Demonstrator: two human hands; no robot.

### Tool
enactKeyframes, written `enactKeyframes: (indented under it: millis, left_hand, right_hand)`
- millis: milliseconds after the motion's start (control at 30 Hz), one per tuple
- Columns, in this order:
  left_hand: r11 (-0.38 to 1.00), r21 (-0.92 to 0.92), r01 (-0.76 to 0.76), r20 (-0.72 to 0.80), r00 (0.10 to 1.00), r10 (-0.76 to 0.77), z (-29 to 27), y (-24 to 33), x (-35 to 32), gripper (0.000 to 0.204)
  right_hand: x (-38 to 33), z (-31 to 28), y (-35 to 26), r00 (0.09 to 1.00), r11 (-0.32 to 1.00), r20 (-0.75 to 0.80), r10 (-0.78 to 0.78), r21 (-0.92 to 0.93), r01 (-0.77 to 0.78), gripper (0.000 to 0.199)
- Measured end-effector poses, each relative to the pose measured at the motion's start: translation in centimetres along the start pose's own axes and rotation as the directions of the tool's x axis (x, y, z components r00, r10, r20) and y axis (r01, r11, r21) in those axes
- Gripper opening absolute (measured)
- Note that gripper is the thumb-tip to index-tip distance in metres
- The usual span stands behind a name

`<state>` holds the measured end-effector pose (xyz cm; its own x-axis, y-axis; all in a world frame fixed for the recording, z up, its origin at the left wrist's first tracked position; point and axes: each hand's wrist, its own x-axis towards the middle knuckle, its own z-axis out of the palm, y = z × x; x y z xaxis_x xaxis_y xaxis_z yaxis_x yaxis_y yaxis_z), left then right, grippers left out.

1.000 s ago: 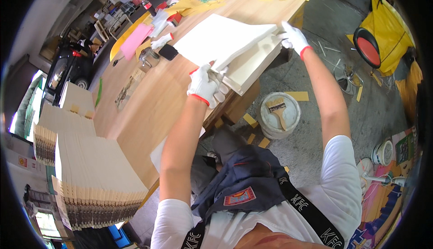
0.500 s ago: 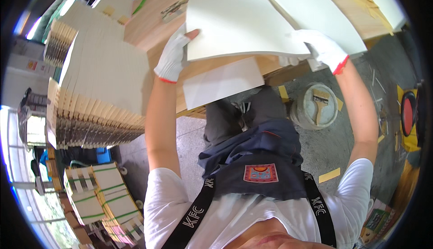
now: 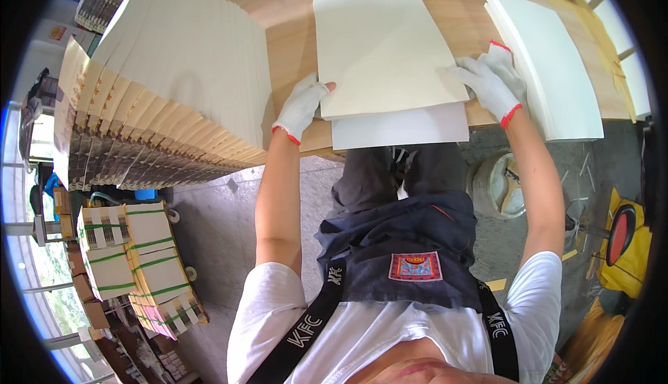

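wooden table (image 3: 291,48) below; cream sheet (image 3: 386,50) points lengthwise away between left hand (image 3: 300,107), thumb at its edge, and right hand (image 3: 492,90), fingers opposite; how closed, i cannot tell.

The cream sheet (image 3: 383,46), half a second ago raised and bowed between both hands, has come down low over the desk (image 3: 289,57) and looks flatter, its near edge now over the white sheet (image 3: 400,130) that earlier lay fully in sight. The left hand (image 3: 301,105) has moved from the stack (image 3: 557,77) to the cream sheet's left edge; the right hand (image 3: 490,88) has left the stack's far corner for the right edge. Bare desk now parts cream sheet and stack. A red-cuffed glove (image 3: 506,60) has appeared beyond the right hand, perhaps lying loose.
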<state>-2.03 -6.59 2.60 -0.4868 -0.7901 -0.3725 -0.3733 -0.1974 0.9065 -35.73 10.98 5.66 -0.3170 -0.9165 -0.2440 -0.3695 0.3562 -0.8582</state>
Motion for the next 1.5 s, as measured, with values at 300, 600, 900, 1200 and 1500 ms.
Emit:
enactKeyframes:
  millis: [300,600,900,1200,1500]
  left_hand:
    - [0.616,0.784,-0.075,-0.292,0.832,0.472,2.4,-0.6,-2.9,0.052]
    - [0.461,0.822,-0.335,-0.071,0.743,0.665,2.1,-4.4,-5.3,0.072]
    - [0.455,0.827,-0.330,-0.013,0.799,0.602,1.7,-4.3,-5.1,0.072]
    - [0.437,0.861,-0.259,0.007,0.866,0.499,1.5,-3.6,-5.0,0.078]
    - [0.455,0.833,-0.314,-0.003,0.820,0.572,1.5,-4.5,-4.7,0.080]
  right_hand:
    - [0.0,0.7,2.1,0.974,0.869,-0.180,-0.140,-0.494,0.033,0.057]
    - [-6.0,4.4,4.7,0.882,0.667,-0.255,-0.397,-0.740,0.086,0.080]
    - [-5.7,5.4,5.3,0.821,0.733,-0.333,-0.464,-0.665,0.144,0.085]
    - [-5.4,5.6,5.8,0.761,0.686,-0.324,-0.562,-0.696,0.211,0.084]
    - [-5.7,5.7,5.0,0.764,0.641,-0.306,-0.569,-0.747,0.178,0.088]
